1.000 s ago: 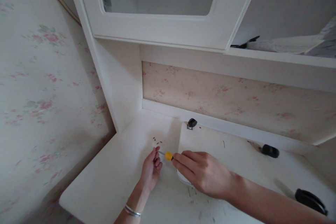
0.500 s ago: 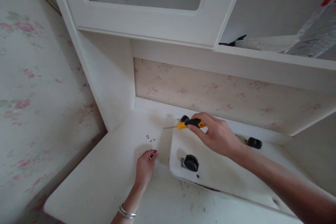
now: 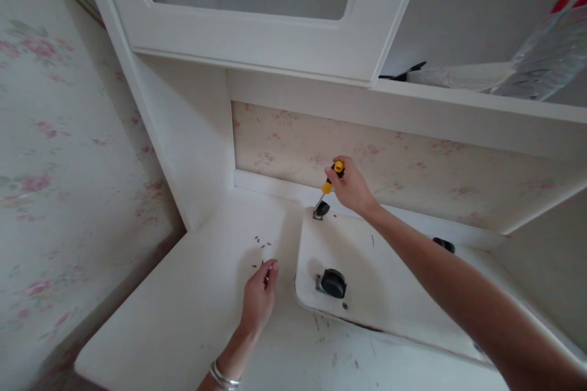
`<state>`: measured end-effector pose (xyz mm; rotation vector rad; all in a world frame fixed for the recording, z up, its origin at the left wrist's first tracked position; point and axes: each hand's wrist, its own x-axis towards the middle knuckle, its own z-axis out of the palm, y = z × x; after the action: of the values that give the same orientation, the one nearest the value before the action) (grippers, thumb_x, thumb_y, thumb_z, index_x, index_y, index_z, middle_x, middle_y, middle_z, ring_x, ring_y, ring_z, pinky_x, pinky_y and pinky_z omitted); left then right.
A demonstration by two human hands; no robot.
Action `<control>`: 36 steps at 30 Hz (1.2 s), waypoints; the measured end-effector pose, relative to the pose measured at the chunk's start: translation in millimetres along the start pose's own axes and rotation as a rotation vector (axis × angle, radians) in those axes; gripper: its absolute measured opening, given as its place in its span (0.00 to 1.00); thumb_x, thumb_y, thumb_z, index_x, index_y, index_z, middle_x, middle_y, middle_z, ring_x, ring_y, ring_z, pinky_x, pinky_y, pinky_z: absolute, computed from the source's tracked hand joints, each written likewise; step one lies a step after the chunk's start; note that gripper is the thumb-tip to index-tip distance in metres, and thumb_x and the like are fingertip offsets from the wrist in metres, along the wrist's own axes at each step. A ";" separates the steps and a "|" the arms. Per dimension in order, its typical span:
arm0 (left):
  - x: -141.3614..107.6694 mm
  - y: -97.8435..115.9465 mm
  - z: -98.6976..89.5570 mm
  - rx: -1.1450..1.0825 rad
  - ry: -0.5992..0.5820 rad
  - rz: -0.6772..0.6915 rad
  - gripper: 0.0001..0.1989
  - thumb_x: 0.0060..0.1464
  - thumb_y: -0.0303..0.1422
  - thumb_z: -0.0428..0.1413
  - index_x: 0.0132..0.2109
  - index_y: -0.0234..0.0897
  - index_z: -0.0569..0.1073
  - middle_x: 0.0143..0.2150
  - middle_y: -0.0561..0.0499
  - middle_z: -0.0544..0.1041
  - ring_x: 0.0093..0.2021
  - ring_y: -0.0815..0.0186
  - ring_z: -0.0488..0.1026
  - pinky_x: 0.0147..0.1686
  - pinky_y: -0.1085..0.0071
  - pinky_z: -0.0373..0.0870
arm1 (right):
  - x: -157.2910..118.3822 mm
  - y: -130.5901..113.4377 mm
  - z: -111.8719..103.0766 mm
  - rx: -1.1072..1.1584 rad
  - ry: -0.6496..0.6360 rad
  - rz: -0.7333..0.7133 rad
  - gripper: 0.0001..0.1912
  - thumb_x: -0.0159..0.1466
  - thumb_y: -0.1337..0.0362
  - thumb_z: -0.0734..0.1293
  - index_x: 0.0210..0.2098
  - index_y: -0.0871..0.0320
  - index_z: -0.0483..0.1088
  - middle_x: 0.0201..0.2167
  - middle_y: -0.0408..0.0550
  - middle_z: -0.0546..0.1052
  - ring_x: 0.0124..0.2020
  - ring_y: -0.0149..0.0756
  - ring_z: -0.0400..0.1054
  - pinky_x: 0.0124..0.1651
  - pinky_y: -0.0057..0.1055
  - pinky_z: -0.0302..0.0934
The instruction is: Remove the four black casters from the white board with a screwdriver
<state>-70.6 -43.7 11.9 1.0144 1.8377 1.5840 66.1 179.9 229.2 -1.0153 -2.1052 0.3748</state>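
My right hand is wrapped round the yellow and black handle of a screwdriver. Its metal tip points down at the mounting plate of a black caster wheel at the far left corner of a white board; whether it sits in a screw I cannot tell. My left hand is over the white desk, thumb and fingers pinched together. Something small and dark shows between them, too small to name. Several small dark screws lie loose just beyond that hand.
Another caster wheel stands on the board's near left part, and one more at the far right. A cabinet door hangs above the desk. Plastic-wrapped bottles sit on the open shelf at upper right. Flowered wallpaper covers the left wall.
My right hand has moved up and left, turning the screwdriver from level to steeply downward onto the far left caster. My left hand has shifted only slightly.
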 end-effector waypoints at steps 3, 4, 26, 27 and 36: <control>-10.9 8.0 5.6 -0.003 -0.226 -0.024 0.20 0.60 0.48 0.50 0.31 0.39 0.75 0.22 0.52 0.69 0.25 0.64 0.64 0.29 0.70 0.57 | 0.5 -2.9 11.4 -0.046 -0.034 -0.066 0.21 0.67 0.54 0.58 0.55 0.59 0.60 0.41 0.55 0.75 0.38 0.42 0.70 0.41 0.35 0.62; -13.6 9.9 7.2 -0.006 -0.287 -0.033 0.22 0.60 0.49 0.49 0.27 0.39 0.73 0.20 0.53 0.66 0.24 0.65 0.63 0.28 0.70 0.55 | 0.1 -3.5 14.7 -0.059 -0.042 -0.079 0.20 0.67 0.55 0.58 0.55 0.59 0.60 0.43 0.56 0.75 0.39 0.42 0.70 0.42 0.36 0.62; -14.1 16.4 6.8 -0.043 -0.481 -0.085 0.25 0.61 0.51 0.47 0.24 0.37 0.65 0.21 0.56 0.62 0.25 0.69 0.59 0.27 0.71 0.54 | -1.0 -5.5 39.5 -0.211 -0.142 -0.171 0.20 0.69 0.57 0.56 0.57 0.59 0.58 0.57 0.61 0.70 0.51 0.50 0.70 0.48 0.42 0.63; -14.1 16.2 6.8 -0.042 -0.481 -0.083 0.25 0.61 0.51 0.47 0.24 0.37 0.65 0.21 0.56 0.62 0.25 0.69 0.60 0.28 0.71 0.54 | -1.2 -5.6 39.5 -0.210 -0.144 -0.170 0.20 0.69 0.57 0.56 0.57 0.59 0.58 0.56 0.61 0.70 0.50 0.50 0.70 0.48 0.42 0.63; -13.2 15.8 7.1 -0.045 -0.488 -0.079 0.25 0.61 0.51 0.47 0.24 0.37 0.65 0.21 0.56 0.63 0.25 0.68 0.60 0.28 0.71 0.55 | -1.4 -7.5 36.8 -0.187 -0.199 -0.193 0.18 0.69 0.61 0.56 0.56 0.60 0.58 0.54 0.61 0.70 0.49 0.44 0.69 0.50 0.38 0.62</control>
<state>-54.0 -49.3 24.7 1.1683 1.4806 1.1921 35.4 176.1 207.8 -0.8994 -2.4313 0.1917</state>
